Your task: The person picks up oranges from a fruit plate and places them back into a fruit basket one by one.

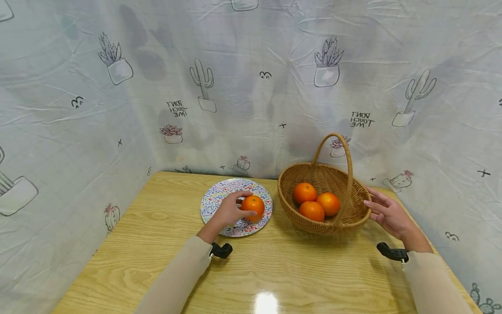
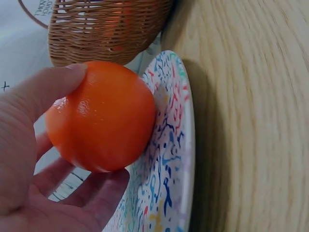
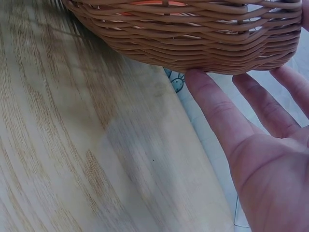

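In the head view my left hand [image 1: 232, 209] holds an orange [image 1: 253, 208] over a round plate [image 1: 217, 196] with a multicoloured squiggle pattern. The left wrist view shows the thumb on one side of the orange [image 2: 104, 118] and fingers on the other; the orange sits at the plate's [image 2: 169, 145] surface. My right hand [image 1: 392, 217] is at the right end of a wicker basket [image 1: 288, 209], its thumb over the rim. Fingertips touch the outer weave of the basket [image 3: 207, 41] in the right wrist view. Three oranges [image 1: 312, 211] lie inside the basket.
A tall arched handle [image 1: 349, 170] rises over the basket. Both stand on a light wooden table [image 1: 313, 270], the plate left of the basket. A pale cloth [image 1: 235, 96] with printed cacti hangs behind and along the sides. Black wrist devices [image 1: 222, 250] sit on both wrists.
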Action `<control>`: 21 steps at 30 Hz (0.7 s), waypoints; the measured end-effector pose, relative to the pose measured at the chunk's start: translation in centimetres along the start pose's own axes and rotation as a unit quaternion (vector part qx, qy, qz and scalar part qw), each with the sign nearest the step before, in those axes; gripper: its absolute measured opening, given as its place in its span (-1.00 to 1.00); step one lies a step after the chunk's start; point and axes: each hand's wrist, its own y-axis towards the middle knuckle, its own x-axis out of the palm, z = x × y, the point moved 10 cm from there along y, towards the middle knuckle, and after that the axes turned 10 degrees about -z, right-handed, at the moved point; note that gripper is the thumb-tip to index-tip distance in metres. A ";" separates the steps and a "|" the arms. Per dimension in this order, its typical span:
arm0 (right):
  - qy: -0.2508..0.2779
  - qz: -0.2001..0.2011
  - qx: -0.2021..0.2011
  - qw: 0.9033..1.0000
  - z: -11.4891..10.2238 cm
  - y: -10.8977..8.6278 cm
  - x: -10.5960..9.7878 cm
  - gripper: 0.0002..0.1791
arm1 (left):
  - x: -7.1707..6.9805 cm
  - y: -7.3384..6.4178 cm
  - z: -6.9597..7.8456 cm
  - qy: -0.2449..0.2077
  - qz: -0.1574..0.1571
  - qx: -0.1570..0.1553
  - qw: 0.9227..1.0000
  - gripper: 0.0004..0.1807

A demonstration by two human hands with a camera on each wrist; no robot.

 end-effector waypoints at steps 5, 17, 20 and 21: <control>0.000 0.002 0.000 1.000 0.0 -0.1 0.0 -0.36 | 0.1 0.0 -0.1 0.001 -0.003 0.008 1.000 -0.35; -0.010 -0.001 -0.004 1.000 0.0 -0.2 0.2 -0.32 | 0.3 -0.1 -0.5 -0.011 -0.005 0.000 1.000 -0.34; -0.008 0.002 -0.003 1.000 0.0 -0.2 0.2 -0.32 | 0.3 -0.2 -0.2 -0.007 -0.001 0.005 1.000 -0.34; -0.008 0.003 -0.002 1.000 0.0 -0.2 0.2 -0.33 | 0.3 -0.2 -0.2 -0.007 0.000 0.007 1.000 -0.34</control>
